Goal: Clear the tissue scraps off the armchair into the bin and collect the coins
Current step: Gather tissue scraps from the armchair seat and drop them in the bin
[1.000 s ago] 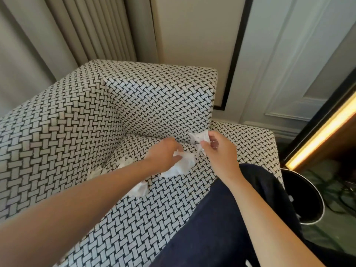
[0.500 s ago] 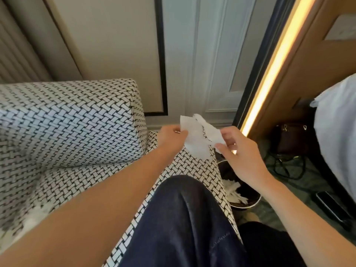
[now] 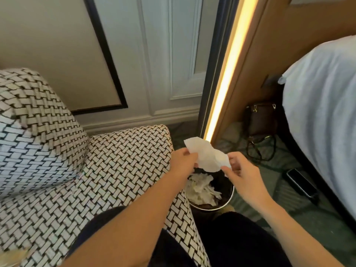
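A white tissue scrap hangs in the air directly over the round black bin. My left hand pinches its left edge and my right hand pinches its right edge. Crumpled white tissues lie inside the bin, which stands on the floor just right of the black-and-white woven armchair. Another tissue scrap shows blurred on the seat at the bottom left corner. No coins are visible.
My dark-trousered knee rests on the seat. A lit vertical light strip and wooden panel rise behind the bin. A dark handbag, cables and a black device lie on the green carpet. A white-sheeted bed fills the right.
Both hands lifted tissue from the armchair seat and carried it rightward past the seat's edge; it now hangs over the bin. My view swung right with them.
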### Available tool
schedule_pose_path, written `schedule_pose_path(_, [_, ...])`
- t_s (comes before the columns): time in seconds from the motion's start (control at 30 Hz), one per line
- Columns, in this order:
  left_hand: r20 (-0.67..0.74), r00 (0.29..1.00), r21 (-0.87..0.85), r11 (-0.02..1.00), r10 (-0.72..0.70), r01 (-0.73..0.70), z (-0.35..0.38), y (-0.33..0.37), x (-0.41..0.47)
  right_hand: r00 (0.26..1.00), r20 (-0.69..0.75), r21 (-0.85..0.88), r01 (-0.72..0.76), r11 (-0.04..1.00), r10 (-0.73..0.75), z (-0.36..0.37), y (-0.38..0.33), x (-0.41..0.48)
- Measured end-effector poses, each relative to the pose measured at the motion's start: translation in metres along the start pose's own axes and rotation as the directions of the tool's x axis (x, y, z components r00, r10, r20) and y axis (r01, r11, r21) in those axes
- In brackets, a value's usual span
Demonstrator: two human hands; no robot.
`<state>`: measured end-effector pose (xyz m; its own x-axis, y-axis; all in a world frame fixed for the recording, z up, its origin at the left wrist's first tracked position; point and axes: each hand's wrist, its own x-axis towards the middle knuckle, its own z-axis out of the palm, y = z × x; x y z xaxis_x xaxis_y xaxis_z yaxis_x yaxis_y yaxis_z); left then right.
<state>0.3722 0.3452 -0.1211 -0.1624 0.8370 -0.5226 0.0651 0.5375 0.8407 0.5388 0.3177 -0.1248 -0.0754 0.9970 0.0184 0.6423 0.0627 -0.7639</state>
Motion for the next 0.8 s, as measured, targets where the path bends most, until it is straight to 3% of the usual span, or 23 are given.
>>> schedule_pose_path(0.2, [0.035,0.996,0.022,0.997,-0.076,0.076,0.007,-0.013,0.019,0.983,0.041,0.086,-0.179,0.98,0.176,0.03,0.028,0.006])
schedule_pose_path(0.4, [0.1,0.989,0.175,0.98,-0.109,0.09,0.014,-0.019,0.022,0.864,0.355,0.005,-0.383,0.924,0.356,0.041,0.044,0.007])
schedule_pose_path(0.5, [0.157,0.983,0.208,0.976,-0.092,0.058,0.014,-0.019,0.019,0.841,0.398,-0.044,-0.382,0.923,0.367,0.038,0.046,0.006])
schedule_pose_path(0.8, [0.182,0.983,0.2,0.979,0.004,-0.042,0.004,-0.005,-0.008,0.889,0.349,-0.083,-0.285,0.955,0.295,0.013,0.011,0.001])
